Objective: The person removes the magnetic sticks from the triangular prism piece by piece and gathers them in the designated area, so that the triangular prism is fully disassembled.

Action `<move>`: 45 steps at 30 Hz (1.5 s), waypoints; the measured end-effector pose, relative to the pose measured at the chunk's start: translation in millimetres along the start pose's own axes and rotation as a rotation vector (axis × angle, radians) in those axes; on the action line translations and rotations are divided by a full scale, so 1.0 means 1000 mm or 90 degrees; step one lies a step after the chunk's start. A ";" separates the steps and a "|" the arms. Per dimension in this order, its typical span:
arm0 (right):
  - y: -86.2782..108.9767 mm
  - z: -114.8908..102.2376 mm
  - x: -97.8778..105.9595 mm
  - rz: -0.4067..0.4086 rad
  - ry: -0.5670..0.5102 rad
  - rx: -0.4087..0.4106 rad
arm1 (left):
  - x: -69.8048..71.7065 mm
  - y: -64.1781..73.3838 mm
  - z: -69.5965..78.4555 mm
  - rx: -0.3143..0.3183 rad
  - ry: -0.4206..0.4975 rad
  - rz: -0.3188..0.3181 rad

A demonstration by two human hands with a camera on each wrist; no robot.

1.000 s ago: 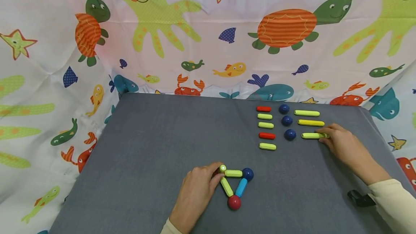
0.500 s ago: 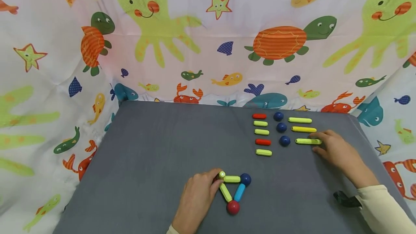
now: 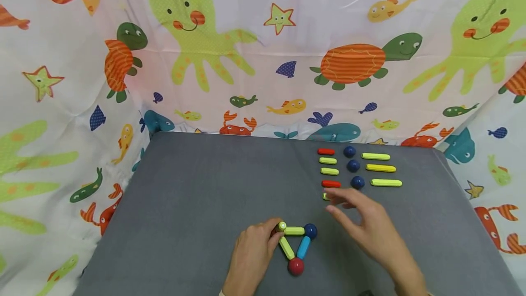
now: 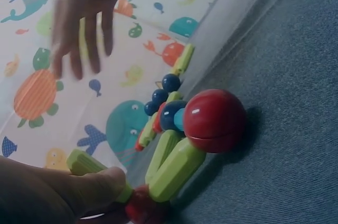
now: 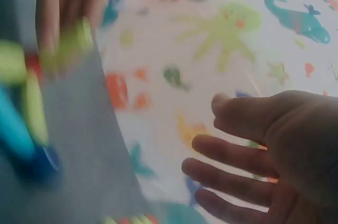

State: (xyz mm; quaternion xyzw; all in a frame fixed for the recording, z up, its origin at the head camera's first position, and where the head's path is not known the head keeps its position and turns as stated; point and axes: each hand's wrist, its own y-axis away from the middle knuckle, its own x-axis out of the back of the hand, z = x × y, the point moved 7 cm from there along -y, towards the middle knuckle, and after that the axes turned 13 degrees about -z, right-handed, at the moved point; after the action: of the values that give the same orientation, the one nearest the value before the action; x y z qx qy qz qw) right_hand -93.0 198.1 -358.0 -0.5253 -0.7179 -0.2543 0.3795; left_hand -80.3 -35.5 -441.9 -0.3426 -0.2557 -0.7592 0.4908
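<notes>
My left hand (image 3: 250, 252) pinches an upright light green stick (image 3: 281, 226) at the left corner of a small triangle on the grey table. A red ball (image 4: 145, 205) shows under that stick in the left wrist view. Two light green sticks (image 3: 286, 248), a light blue stick (image 3: 303, 247), a dark blue ball (image 3: 310, 231) and a second red ball (image 3: 296, 266) make up the triangle's rest. Over the table, right of the triangle, my right hand (image 3: 370, 227) has its fingers spread and holds nothing. It partly covers the nearest short green stick (image 3: 326, 196).
Short red sticks (image 3: 326, 151) and green sticks (image 3: 328, 161) lie in a column at the back right. Beside them are dark blue balls (image 3: 353, 166) and longer sticks (image 3: 381, 168). A sea-animal curtain (image 3: 230, 22) stands behind the grey table (image 3: 197, 204).
My right hand has left the nearest long green stick, which stays on the table, and moved left towards the triangle. My left hand keeps its pinch at the corner. The head view has shifted slightly.
</notes>
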 end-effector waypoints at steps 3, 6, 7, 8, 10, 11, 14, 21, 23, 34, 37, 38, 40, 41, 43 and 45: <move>0.002 -0.021 -0.034 0.006 -0.071 0.021 | -0.003 0.000 -0.002 -0.001 0.002 -0.012; 0.000 -0.031 -0.068 -0.031 -0.099 0.003 | -0.005 0.001 -0.005 0.007 0.008 -0.026; -0.001 -0.033 -0.078 -0.046 -0.096 -0.006 | -0.006 0.002 -0.006 0.010 0.013 -0.032; -0.002 -0.034 -0.086 -0.060 -0.086 -0.017 | -0.006 0.002 -0.008 0.014 0.017 -0.039; -0.004 -0.036 -0.098 -0.078 -0.073 -0.028 | -0.008 0.002 -0.010 0.020 0.023 -0.051; -0.005 -0.036 -0.102 -0.084 -0.069 -0.029 | -0.008 0.002 -0.011 0.021 0.022 -0.054; -0.007 -0.039 -0.112 -0.101 -0.070 -0.018 | -0.010 0.003 -0.014 0.032 0.011 -0.062; -0.010 -0.035 -0.122 -0.123 -0.076 -0.029 | -0.012 0.003 -0.015 0.042 -0.012 -0.051; -0.012 -0.034 -0.122 -0.123 -0.066 -0.034 | -0.012 0.001 -0.015 0.044 -0.009 -0.052; -0.015 -0.027 -0.125 -0.108 -0.057 -0.045 | -0.012 -0.003 -0.010 0.040 0.007 -0.060; -0.015 -0.026 -0.126 -0.108 -0.061 -0.048 | -0.013 -0.005 -0.011 0.044 0.008 -0.063; -0.016 -0.026 -0.126 -0.109 -0.060 -0.050 | -0.013 -0.005 -0.012 0.046 0.008 -0.064; -0.017 -0.026 -0.126 -0.109 -0.056 -0.051 | -0.013 -0.006 -0.013 0.050 0.007 -0.065; -0.017 -0.026 -0.126 -0.109 -0.056 -0.049 | -0.012 -0.006 -0.013 0.052 0.008 -0.066; -0.018 -0.026 -0.127 -0.112 -0.056 -0.045 | -0.011 -0.005 -0.014 0.052 0.007 -0.066; -0.019 -0.025 -0.127 -0.112 -0.056 -0.042 | -0.011 -0.006 -0.014 0.055 0.009 -0.069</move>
State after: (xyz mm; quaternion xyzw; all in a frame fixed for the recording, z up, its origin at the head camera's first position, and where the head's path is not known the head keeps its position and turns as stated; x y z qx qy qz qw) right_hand -83.6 101.3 -446.0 -0.4828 -0.7687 -0.2868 0.3062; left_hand -86.0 -37.3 -460.1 -0.3012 -0.3026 -0.7755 0.4651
